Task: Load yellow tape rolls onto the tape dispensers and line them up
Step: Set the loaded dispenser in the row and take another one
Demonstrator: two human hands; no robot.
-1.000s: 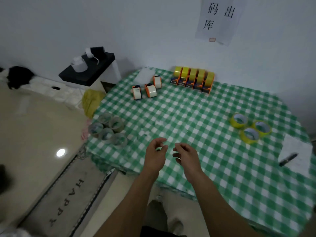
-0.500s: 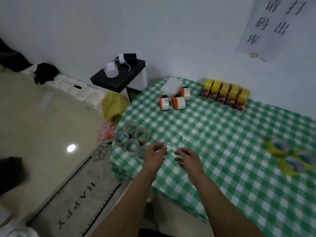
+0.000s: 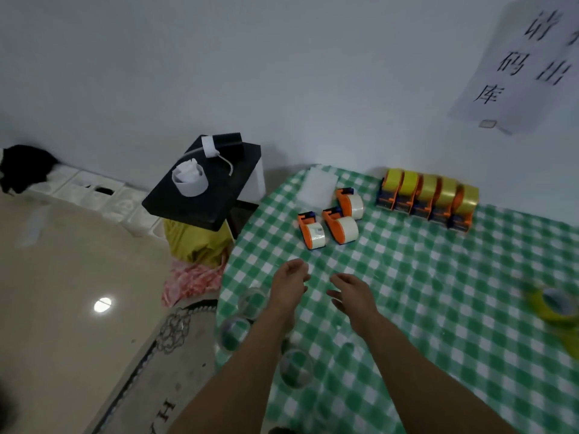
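Green-checked tabletop (image 3: pixel 438 292) fills the view, with a white wall (image 3: pixel 282 73) behind. Both hands hover over the middle: left hand (image 3: pixel 289 281) and right hand (image 3: pixel 352 292), fingers loosely curled, nothing in either. Up at one o'clock, five dispensers (image 3: pixel 427 198) stand shoulder to shoulder, yellow tape on each. At twelve, three orange dispensers (image 3: pixel 340 225) carry pale rolls, unaligned. Loose yellow tape rolls (image 3: pixel 554 305) lie at three o'clock, blurred, well apart from the hands. They look like light, stiff rings, slick outside: best pinched across the rim or hooked through the core. Grip a dispenser by its orange flanks.
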